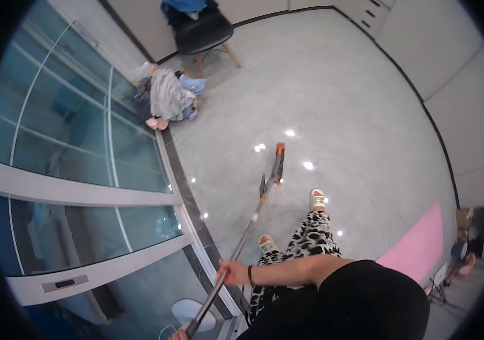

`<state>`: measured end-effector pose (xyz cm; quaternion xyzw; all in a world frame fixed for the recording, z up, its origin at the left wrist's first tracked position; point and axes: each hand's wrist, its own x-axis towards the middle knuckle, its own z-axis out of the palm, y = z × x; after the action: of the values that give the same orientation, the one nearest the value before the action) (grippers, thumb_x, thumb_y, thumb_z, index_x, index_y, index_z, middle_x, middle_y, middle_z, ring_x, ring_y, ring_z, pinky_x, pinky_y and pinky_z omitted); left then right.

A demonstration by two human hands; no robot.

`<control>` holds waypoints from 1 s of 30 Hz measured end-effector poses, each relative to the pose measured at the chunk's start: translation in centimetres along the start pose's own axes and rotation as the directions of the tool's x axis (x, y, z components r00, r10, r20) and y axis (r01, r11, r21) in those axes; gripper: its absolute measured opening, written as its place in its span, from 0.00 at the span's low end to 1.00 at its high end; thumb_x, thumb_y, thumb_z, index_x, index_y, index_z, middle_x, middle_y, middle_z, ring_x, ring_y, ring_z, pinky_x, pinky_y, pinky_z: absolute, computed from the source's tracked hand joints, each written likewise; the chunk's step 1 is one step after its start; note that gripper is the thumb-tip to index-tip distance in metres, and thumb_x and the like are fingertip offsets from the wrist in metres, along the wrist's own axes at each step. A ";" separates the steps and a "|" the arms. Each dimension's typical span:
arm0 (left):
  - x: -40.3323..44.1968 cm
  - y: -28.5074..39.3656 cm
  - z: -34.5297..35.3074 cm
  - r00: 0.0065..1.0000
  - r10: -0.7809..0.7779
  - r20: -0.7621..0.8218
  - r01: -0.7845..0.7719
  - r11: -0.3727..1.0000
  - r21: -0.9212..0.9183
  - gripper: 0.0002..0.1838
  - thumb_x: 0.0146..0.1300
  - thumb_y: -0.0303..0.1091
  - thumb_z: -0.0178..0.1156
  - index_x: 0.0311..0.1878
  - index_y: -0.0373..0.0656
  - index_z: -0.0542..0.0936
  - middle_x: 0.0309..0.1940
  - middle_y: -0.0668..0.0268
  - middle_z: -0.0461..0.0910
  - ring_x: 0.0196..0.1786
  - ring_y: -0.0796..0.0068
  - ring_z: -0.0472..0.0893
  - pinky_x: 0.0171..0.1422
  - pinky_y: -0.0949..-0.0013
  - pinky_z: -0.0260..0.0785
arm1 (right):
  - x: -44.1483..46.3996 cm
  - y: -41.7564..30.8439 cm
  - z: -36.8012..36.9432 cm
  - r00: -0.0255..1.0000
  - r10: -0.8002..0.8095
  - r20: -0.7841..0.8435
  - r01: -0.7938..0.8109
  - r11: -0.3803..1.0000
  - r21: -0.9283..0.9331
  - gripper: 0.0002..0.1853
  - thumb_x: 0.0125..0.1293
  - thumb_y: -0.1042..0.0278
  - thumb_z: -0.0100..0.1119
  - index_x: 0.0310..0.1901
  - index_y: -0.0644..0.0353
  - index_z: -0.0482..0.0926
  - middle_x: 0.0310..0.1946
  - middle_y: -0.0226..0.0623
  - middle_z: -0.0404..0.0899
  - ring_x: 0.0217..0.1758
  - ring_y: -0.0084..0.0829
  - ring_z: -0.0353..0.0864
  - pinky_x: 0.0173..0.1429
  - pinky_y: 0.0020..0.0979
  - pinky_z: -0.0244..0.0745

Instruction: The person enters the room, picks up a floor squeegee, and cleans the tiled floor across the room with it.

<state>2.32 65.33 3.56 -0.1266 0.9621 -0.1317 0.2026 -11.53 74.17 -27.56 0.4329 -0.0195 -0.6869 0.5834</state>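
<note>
Showing only partly, the left hand (179,335) is at the near end of the mop (250,225), its grip impossible to tell. The right hand (231,273) curls around the pole (241,242). Beyond the slippers (318,199), the mop's head (278,161) meets the floor (378,124); farther, clothes (168,96) lie near the chair (203,35).

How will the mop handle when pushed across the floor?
The mop likely stays stiff: its pole looks straight and rigid. It may feel end-heavy, since the head sits at the far end. The head will probably slide easily, as the floor looks smooth and glossy.
</note>
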 end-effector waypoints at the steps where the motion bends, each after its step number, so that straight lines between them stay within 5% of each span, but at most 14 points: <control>1: 1.6 0.4 0.3 0.997 0.055 -0.052 -0.056 0.998 -0.015 0.15 0.46 0.33 0.52 0.40 0.44 0.71 0.31 0.60 0.73 0.34 0.61 0.73 0.38 0.60 0.64 | -2.2 -2.2 1.9 0.996 -0.089 -0.014 0.089 0.996 -0.003 0.12 0.57 0.62 0.51 0.25 0.61 0.65 0.19 0.40 0.66 0.27 0.39 0.70 0.45 0.47 0.68; 4: 7.5 3.4 -1.4 0.966 0.219 -0.136 -0.252 0.910 -0.329 0.17 0.44 0.34 0.57 0.37 0.39 0.67 0.24 0.54 0.73 0.29 0.51 0.74 0.31 0.54 0.64 | -4.4 -8.5 2.0 0.911 -0.403 -0.092 0.378 0.903 -0.204 0.08 0.57 0.66 0.48 0.31 0.62 0.65 0.21 0.39 0.69 0.27 0.39 0.73 0.36 0.43 0.73; 6: 10.0 5.7 1.6 0.933 0.313 -0.180 -0.360 0.770 -0.527 0.20 0.43 0.30 0.56 0.43 0.38 0.67 0.24 0.52 0.73 0.28 0.50 0.73 0.32 0.56 0.66 | -9.5 -9.6 4.4 0.869 -0.478 -0.126 0.406 0.835 -0.371 0.07 0.57 0.68 0.47 0.32 0.63 0.66 0.21 0.39 0.69 0.27 0.38 0.74 0.35 0.42 0.74; 8: 12.9 9.6 0.4 0.894 0.408 -0.186 -0.449 0.804 -0.390 0.11 0.43 0.25 0.52 0.33 0.42 0.65 0.25 0.56 0.72 0.26 0.55 0.75 0.27 0.55 0.64 | -12.8 -8.4 5.1 0.829 -0.542 -0.136 0.397 0.743 -0.539 0.08 0.56 0.69 0.46 0.33 0.65 0.67 0.22 0.40 0.70 0.28 0.37 0.74 0.35 0.40 0.75; 10: 15.9 13.1 1.5 0.801 0.506 -0.322 -0.595 0.733 -0.329 0.10 0.42 0.25 0.51 0.31 0.39 0.66 0.23 0.56 0.73 0.25 0.54 0.75 0.26 0.56 0.66 | -16.3 -7.8 5.0 0.793 -0.609 -0.014 0.293 0.401 -0.868 0.10 0.56 0.67 0.47 0.36 0.65 0.69 0.26 0.41 0.71 0.29 0.36 0.75 0.35 0.37 0.74; 12: 17.3 15.4 1.4 0.793 0.507 -0.338 -0.600 0.747 -0.286 0.09 0.42 0.25 0.51 0.30 0.38 0.66 0.22 0.56 0.73 0.24 0.55 0.75 0.25 0.57 0.66 | -22.1 -4.8 6.5 0.795 -0.570 0.209 0.261 0.010 -0.965 0.15 0.58 0.62 0.47 0.39 0.66 0.69 0.33 0.43 0.73 0.37 0.35 0.75 0.41 0.33 0.71; 14: 18.5 15.9 0.3 0.786 0.507 -0.355 -0.601 0.761 -0.244 0.09 0.41 0.25 0.50 0.30 0.38 0.66 0.21 0.55 0.73 0.24 0.56 0.76 0.25 0.58 0.67 | -29.1 -1.6 9.2 0.774 -0.342 0.533 0.366 -0.446 -0.817 0.19 0.60 0.58 0.45 0.45 0.66 0.68 0.40 0.41 0.72 0.44 0.31 0.71 0.48 0.29 0.66; 15: 18.7 15.5 0.1 0.788 0.511 -0.344 -0.602 0.757 -0.255 0.09 0.41 0.24 0.51 0.29 0.37 0.66 0.22 0.55 0.73 0.24 0.57 0.76 0.25 0.59 0.67 | -32.5 0.4 10.9 0.803 -0.291 0.521 0.391 -0.403 -0.828 0.19 0.62 0.61 0.43 0.51 0.64 0.64 0.44 0.35 0.71 0.48 0.26 0.68 0.55 0.25 0.59; 16: 19.0 15.3 -0.1 0.787 0.520 -0.333 -0.607 0.751 -0.261 0.10 0.40 0.24 0.51 0.29 0.36 0.67 0.22 0.55 0.73 0.24 0.57 0.76 0.25 0.60 0.68 | -34.6 1.0 11.8 0.799 -0.163 0.578 0.415 -0.546 -0.728 0.20 0.63 0.58 0.40 0.52 0.63 0.64 0.47 0.37 0.69 0.52 0.30 0.66 0.56 0.27 0.58; 19: 20.2 14.8 -0.7 0.773 0.542 -0.330 -0.624 0.743 -0.241 0.08 0.42 0.26 0.50 0.29 0.38 0.66 0.20 0.55 0.72 0.22 0.54 0.75 0.24 0.57 0.66 | -35.8 3.0 11.6 0.792 0.092 0.603 0.592 -0.355 -0.724 0.25 0.64 0.53 0.34 0.57 0.62 0.57 0.57 0.41 0.59 0.60 0.35 0.59 0.62 0.30 0.49; 25: 20.3 15.3 -2.4 0.765 0.577 -0.286 -0.643 0.717 -0.271 0.12 0.38 0.25 0.54 0.30 0.36 0.67 0.23 0.55 0.74 0.25 0.58 0.77 0.25 0.61 0.68 | -37.9 1.9 10.4 0.935 0.045 0.353 0.351 -0.279 -0.894 0.27 0.64 0.48 0.31 0.60 0.56 0.54 0.59 0.35 0.56 0.62 0.34 0.55 0.63 0.28 0.49; 29: 18.9 15.5 -0.8 0.827 0.504 -0.249 -0.562 0.728 -0.394 0.10 0.41 0.28 0.51 0.30 0.37 0.67 0.23 0.53 0.73 0.26 0.54 0.75 0.27 0.57 0.66 | -38.8 1.7 10.7 0.919 0.054 0.390 0.393 -0.113 -0.912 0.28 0.63 0.48 0.32 0.59 0.59 0.54 0.60 0.37 0.55 0.63 0.32 0.53 0.64 0.28 0.45; 30: 19.0 15.5 0.1 0.814 0.532 -0.234 -0.580 0.712 -0.395 0.10 0.41 0.28 0.51 0.30 0.37 0.67 0.23 0.53 0.73 0.26 0.54 0.75 0.27 0.57 0.66 | -38.4 1.8 12.1 0.902 0.092 0.423 0.432 -0.254 -0.865 0.29 0.63 0.48 0.32 0.59 0.61 0.55 0.60 0.38 0.54 0.63 0.31 0.52 0.65 0.27 0.43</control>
<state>-17.44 74.14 -8.09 0.1325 0.9678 0.1547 0.1482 -19.71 99.29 2.89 -0.3127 0.4880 -0.5756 0.5769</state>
